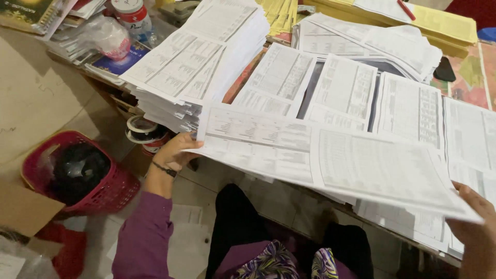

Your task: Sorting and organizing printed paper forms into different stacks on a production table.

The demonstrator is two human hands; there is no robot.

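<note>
My left hand (173, 153), with a dark band on the wrist and a purple sleeve, grips the left edge of a wide printed sheet (320, 157). At the lower right, my right hand (478, 227) holds the same sheet's right corner. The sheet hangs level above the table's front edge, over my lap. Just behind it, more printed sheets (343, 90) lie spread side by side on the table. A tall stack of printed paper (199, 62) stands at the table's left end, close to my left hand.
A red basket (111, 194) with a black bag in it stands on the floor at the left, beside a cardboard flap (23, 209). Tape rolls (142, 129) sit under the tall stack. Yellow folders (439, 23), books and a bottle (132, 15) crowd the table's back.
</note>
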